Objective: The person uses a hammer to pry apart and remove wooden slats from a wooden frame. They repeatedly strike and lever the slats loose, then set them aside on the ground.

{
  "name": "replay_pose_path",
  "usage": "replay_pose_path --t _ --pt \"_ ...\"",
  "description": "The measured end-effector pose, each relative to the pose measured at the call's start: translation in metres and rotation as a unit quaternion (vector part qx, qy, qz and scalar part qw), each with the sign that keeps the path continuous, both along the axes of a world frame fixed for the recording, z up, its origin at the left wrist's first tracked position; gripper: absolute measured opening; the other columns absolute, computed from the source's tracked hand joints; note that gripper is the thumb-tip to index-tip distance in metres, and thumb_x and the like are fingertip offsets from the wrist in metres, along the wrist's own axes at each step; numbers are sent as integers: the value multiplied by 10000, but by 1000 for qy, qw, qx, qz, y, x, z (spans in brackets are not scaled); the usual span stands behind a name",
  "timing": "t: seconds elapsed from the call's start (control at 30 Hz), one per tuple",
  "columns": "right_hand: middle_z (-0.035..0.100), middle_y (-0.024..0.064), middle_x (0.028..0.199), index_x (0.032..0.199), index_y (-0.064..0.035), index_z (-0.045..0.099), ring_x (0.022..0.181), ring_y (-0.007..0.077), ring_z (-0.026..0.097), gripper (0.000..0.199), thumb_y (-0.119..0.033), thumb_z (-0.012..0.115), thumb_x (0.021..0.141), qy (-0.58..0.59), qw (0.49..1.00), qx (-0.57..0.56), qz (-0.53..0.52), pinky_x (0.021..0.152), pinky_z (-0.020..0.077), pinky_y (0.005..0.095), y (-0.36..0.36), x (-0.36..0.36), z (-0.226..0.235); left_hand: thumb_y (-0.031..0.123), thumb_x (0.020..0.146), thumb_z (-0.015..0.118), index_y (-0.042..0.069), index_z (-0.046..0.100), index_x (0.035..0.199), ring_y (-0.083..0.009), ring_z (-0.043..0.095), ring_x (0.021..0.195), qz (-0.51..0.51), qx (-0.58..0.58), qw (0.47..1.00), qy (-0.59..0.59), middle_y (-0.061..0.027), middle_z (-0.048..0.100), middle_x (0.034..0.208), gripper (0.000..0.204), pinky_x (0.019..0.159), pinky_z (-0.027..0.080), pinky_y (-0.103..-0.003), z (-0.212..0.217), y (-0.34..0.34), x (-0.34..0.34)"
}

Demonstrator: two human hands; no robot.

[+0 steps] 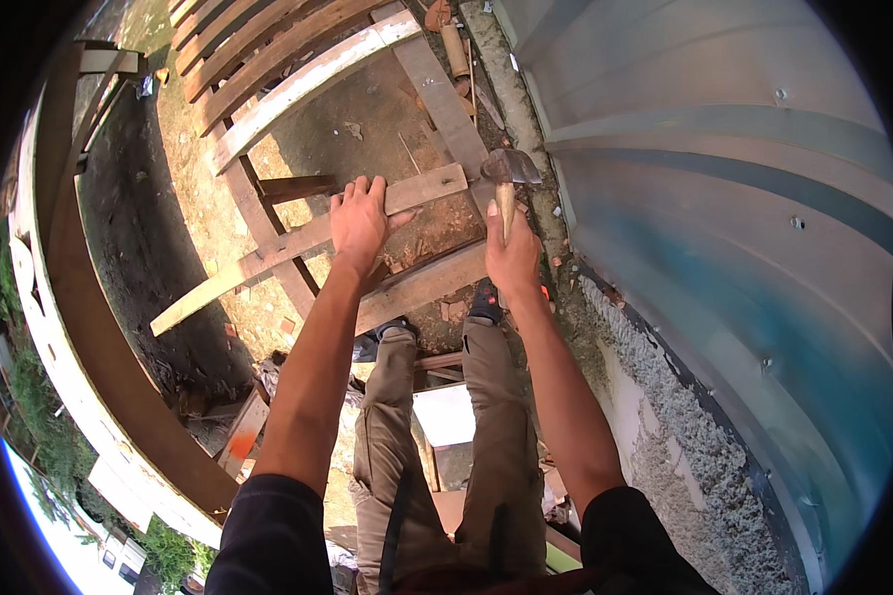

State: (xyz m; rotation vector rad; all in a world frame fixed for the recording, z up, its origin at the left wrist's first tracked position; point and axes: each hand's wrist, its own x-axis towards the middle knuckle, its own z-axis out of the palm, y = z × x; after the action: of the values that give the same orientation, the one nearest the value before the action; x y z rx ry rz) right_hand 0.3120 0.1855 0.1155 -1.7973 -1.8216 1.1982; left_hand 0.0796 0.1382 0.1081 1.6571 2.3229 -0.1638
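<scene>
My left hand (361, 220) lies across a loose wooden plank (303, 238), its fingers bent over the far edge and the thumb at the near edge. The plank sits slantwise over the two long side boards of a slatted wooden frame (437, 94), its pale end sticking out past the left side board. In my right hand (513, 260) is a hatchet (511, 169) with a short wooden handle, held near the head. The dark metal head is just beyond the plank's right end, over the right side board; whether it touches the wood I cannot tell.
Several slats (238, 59) cross the frame's far part. A nearer crosspiece (422, 288) lies before my feet. A corrugated metal wall (704, 198) rises close on the right above rough concrete. A long curved-looking board (119, 397) stands at left. Brick bits and wood scraps litter the ground.
</scene>
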Motion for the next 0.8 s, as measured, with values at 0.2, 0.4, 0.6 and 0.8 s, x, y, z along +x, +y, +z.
replay_pose_path --t 0.2,0.4,0.6,0.8 --pt "662 306 962 1157 46 564 889 501 654 378 -318 551 1054 1 997 68 38 749 504 529 -13 2 8 631 772 753 93 614 1164 -283 603 1141 -7 8 1000 3 -96 619 1127 679 933 446 -436 -1 -6 1" --pt "633 325 917 1139 54 557 913 531 617 381 -314 572 1040 98 995 0 -15 772 469 570 -5 -1 32 591 784 766 103 607 1170 -280 598 1138 1 0 1000 -1 -92 620 1156 643 915 441 -441 -5 -3 -5" --pt "639 250 795 1107 33 597 778 457 658 348 -307 547 1054 70 998 -2 -5 705 498 497 0 1 28 589 791 768 105 596 1191 -280 583 1162 -4 -14 1000 5 -96 620 1159 651 919 443 -441 0 -6 0" --pt "657 277 867 1092 41 595 858 501 639 378 -331 536 1052 -11 999 -30 24 771 488 545 -1 4 2 601 762 785 84 603 1163 -295 597 1148 -15 -4 1000 7 -100 609 1133 679 931 464 -444 -2 -8 2"
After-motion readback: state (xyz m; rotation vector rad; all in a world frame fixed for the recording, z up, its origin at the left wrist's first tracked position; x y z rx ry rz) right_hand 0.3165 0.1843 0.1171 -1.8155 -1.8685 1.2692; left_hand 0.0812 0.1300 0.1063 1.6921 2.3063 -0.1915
